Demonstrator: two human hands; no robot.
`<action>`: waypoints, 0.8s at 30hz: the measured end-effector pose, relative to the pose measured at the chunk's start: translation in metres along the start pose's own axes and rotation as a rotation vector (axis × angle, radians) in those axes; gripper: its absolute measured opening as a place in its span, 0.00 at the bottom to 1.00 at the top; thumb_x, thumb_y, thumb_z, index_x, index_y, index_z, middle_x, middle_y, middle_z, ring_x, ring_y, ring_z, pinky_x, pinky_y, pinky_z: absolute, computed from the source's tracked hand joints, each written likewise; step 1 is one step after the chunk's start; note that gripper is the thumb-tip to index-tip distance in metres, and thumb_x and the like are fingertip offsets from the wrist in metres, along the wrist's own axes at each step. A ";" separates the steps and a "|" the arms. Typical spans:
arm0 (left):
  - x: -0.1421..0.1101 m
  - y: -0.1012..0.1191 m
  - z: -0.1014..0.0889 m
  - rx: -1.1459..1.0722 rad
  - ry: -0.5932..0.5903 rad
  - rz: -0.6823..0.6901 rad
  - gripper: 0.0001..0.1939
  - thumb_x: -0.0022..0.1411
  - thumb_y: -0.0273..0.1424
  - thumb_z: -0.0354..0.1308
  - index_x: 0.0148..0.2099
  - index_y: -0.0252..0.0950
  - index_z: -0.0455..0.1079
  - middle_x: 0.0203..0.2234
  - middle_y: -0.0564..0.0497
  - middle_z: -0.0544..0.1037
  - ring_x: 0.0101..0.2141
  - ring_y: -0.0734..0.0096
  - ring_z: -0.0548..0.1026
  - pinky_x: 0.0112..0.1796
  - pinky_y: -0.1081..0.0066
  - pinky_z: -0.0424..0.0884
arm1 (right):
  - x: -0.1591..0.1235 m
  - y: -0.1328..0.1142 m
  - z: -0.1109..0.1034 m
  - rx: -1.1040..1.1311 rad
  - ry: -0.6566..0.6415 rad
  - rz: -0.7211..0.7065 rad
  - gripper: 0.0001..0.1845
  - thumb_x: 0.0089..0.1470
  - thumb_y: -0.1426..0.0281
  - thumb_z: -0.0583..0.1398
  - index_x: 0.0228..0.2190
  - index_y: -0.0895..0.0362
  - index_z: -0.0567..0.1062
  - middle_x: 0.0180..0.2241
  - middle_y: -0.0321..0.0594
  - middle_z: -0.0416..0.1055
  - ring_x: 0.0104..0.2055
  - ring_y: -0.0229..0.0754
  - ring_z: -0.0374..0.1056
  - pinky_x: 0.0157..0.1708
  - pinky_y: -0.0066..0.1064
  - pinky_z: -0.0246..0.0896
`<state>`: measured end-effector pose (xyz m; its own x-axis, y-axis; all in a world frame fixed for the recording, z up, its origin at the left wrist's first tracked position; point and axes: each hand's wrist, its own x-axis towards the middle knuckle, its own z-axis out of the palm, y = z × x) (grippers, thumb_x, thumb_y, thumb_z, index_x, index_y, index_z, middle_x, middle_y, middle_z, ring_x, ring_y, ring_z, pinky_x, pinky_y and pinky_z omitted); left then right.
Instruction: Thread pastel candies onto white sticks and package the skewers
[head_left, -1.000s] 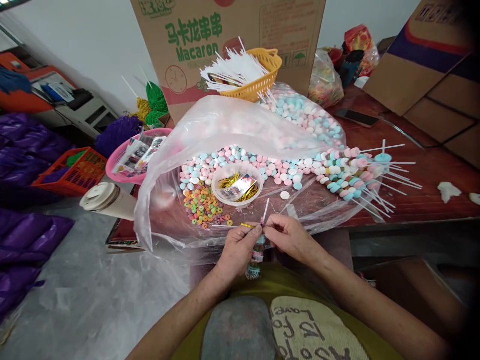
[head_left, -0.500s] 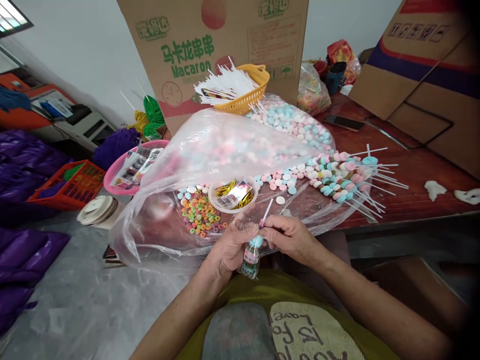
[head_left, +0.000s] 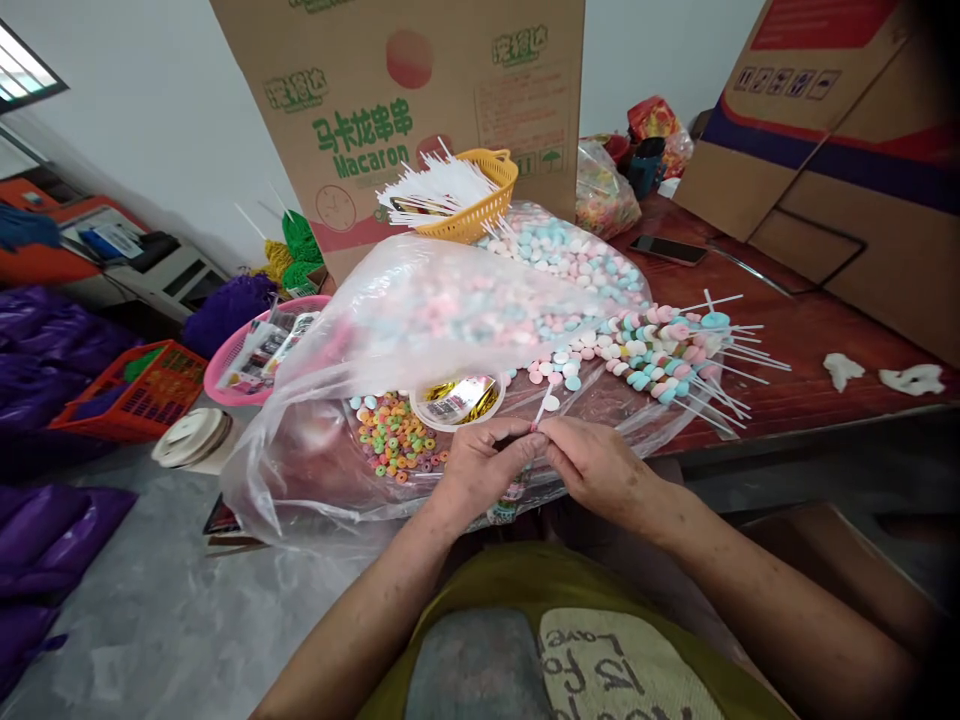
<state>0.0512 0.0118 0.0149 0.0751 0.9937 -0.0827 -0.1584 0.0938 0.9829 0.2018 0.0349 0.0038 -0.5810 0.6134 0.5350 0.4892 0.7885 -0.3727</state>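
Both my hands meet at the front edge of the table over a wrapped candy skewer (head_left: 511, 500). My left hand (head_left: 480, 468) is closed round the skewer's wrapped body, which hangs below the fingers. My right hand (head_left: 592, 465) pinches the neck of the wrapper at the white stick (head_left: 541, 408). Just beyond the fingers lies a clear plastic sheet (head_left: 420, 310) with pink, blue and white round candies (head_left: 570, 260), coloured ring candies (head_left: 394, 438) and a small clear bowl of gold twist ties (head_left: 456, 400).
Finished candy skewers (head_left: 675, 350) lie piled to the right on the wooden table (head_left: 810, 340). A yellow basket of white sticks (head_left: 457, 195), a Macaron carton (head_left: 397, 110), a phone (head_left: 666, 250), a pink basket (head_left: 255, 350) and a lidded cup (head_left: 191, 438) stand around.
The gold twist tie seen by my left fingers a second ago is no longer visible. My hands have closed together at the skewer's neck, and the view has tilted upward.
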 end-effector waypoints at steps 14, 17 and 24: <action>-0.004 -0.003 0.001 -0.026 0.068 -0.177 0.33 0.52 0.53 0.55 0.55 0.38 0.64 0.23 0.51 0.76 0.24 0.70 0.73 0.27 0.73 0.66 | -0.006 0.011 -0.011 -0.153 0.152 0.162 0.11 0.53 0.71 0.49 0.22 0.56 0.67 0.21 0.43 0.64 0.26 0.41 0.58 0.29 0.33 0.52; 0.004 0.016 -0.005 -0.152 -0.117 -0.255 0.44 0.49 0.65 0.40 0.53 0.36 0.66 0.22 0.48 0.76 0.25 0.64 0.74 0.27 0.66 0.68 | -0.016 -0.007 -0.004 0.267 0.073 0.277 0.08 0.49 0.69 0.53 0.20 0.56 0.65 0.21 0.38 0.62 0.25 0.38 0.55 0.27 0.31 0.51; 0.022 0.017 -0.006 0.116 -0.403 -0.401 0.42 0.53 0.62 0.39 0.44 0.31 0.75 0.21 0.44 0.77 0.32 0.55 0.76 0.35 0.58 0.71 | -0.030 -0.005 0.006 0.442 0.299 0.662 0.10 0.54 0.71 0.47 0.24 0.57 0.63 0.22 0.32 0.60 0.26 0.33 0.57 0.27 0.24 0.53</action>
<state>0.0438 0.0355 0.0289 0.4792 0.7785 -0.4054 0.0668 0.4282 0.9012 0.2130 0.0133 -0.0148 -0.0379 0.9657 0.2568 0.3322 0.2545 -0.9082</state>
